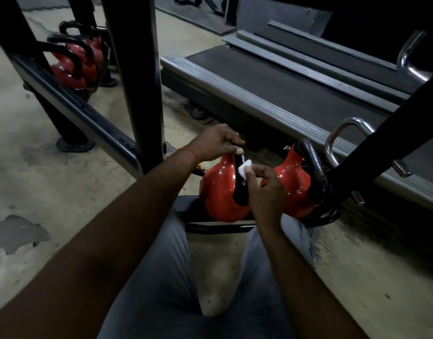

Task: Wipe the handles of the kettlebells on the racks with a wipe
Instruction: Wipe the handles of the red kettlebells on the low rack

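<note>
Two red kettlebells with black handles rest on a low black rack in front of my knees. My left hand grips the top of the black handle of the nearer kettlebell. Between thumb and fingers, my right hand pinches a small white wipe and presses it against the side of that handle. The second kettlebell sits just to the right, its handle untouched. More red kettlebells sit on a rack at the upper left.
A black rack upright and a slanted rail stand to the left. A treadmill deck lies behind the kettlebells. A chrome handle and a black diagonal bar are at the right. My grey-trousered legs fill the bottom.
</note>
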